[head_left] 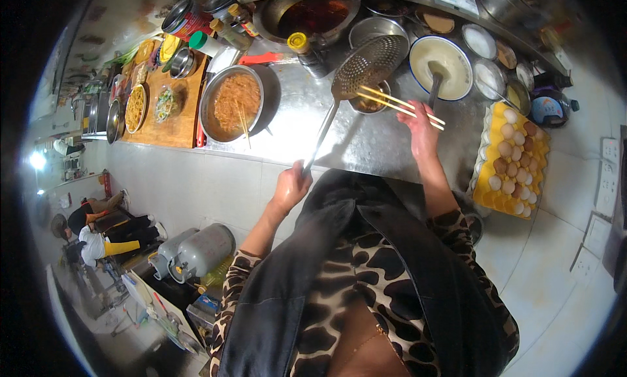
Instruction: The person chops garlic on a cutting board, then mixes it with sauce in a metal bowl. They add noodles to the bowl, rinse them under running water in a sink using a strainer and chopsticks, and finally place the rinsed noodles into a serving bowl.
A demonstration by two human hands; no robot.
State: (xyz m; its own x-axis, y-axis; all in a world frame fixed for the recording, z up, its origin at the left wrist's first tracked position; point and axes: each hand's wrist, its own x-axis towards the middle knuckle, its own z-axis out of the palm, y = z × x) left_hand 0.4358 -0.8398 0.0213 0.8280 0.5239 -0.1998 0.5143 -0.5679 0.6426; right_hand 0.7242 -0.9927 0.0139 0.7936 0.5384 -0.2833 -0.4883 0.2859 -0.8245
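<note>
My left hand grips the handle of a perforated metal skimmer, whose bowl is raised over the steel counter. In my right hand is a pair of wooden chopsticks, their tips at the skimmer's lower rim. Beneath them, partly hidden by the skimmer, stands a small metal bowl with some brownish food in it. A white enamel basin with a blue rim is just beyond my right hand; a ladle rests in it.
Left are a metal bowl of orange-brown mixture with chopsticks and a wooden cutting board bearing food. A yellow-capped bottle stands behind the skimmer. An egg tray sits at the right edge. Gas cylinders and people are at lower left.
</note>
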